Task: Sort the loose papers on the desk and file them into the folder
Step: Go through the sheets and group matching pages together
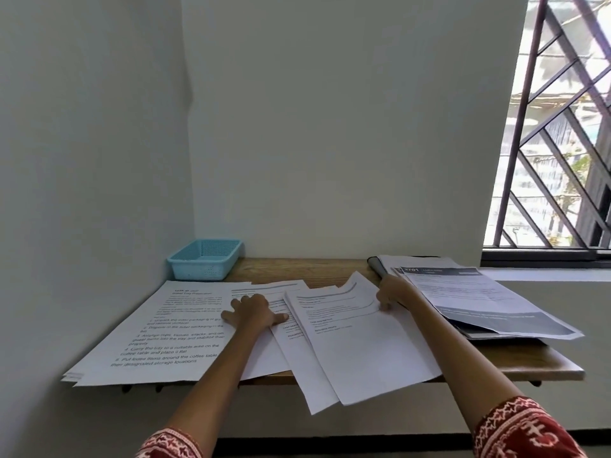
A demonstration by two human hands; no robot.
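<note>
At the far left corner of the wooden desk point(330, 269) stands an empty blue basket point(205, 259), and in front of it lies a printed sheet point(172, 328) on a small pile that hangs over the desk edge. The left hand point(253, 312) lies flat with spread fingers on the overlapping papers point(357, 352) in the middle, holding nothing. The right hand point(393, 290) pinches the lifted, curled edge of the top paper, just beside the dark folder point(377, 266) under more sheets at the right.
</note>
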